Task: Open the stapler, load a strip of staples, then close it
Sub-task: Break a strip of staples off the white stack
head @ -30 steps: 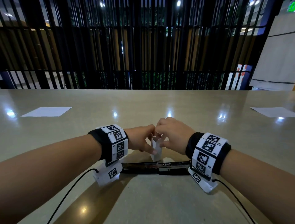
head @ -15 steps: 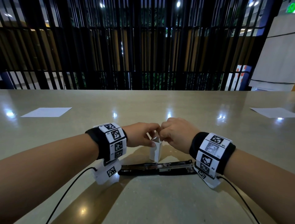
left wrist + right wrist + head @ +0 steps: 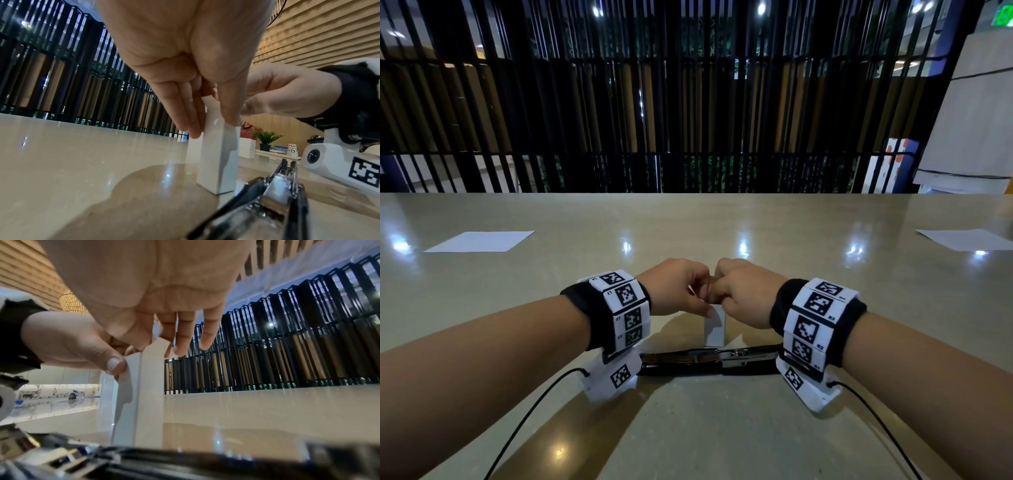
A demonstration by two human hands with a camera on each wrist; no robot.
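- While pinching the upper walls of the small white box (image 3: pixel 715 329) between thumb and fingers, left hand (image 3: pixel 677 287) steadying it upright on the table (image 3: pixel 722 226), just beyond the stapler (image 3: pixel 709 360).
- Right hand (image 3: pixel 743 290) working at the box's top: thumb and forefinger closed on the raised flap (image 3: pixel 160 344), remaining fingers (image 3: pixel 209 334) hanging loose and apart, touching nothing.
- Stapler lying flat and swung fully open on the table between the two wrists, metal magazine channel (image 3: pixel 275 194) exposed.
- No staple strip to be seen yet; presumably inside the box.
- Step in hand, judging from this: opening done, now getting a strip out of the box.
- Next move likely calling for: drawing one strip clear through the open top without breaking it, then turning it legs-down and seating it in the channel.
- Closing the stapler not yet begun.
- Two sheets of paper (image 3: pixel 479 241) lying well apart at the table's far left and right.
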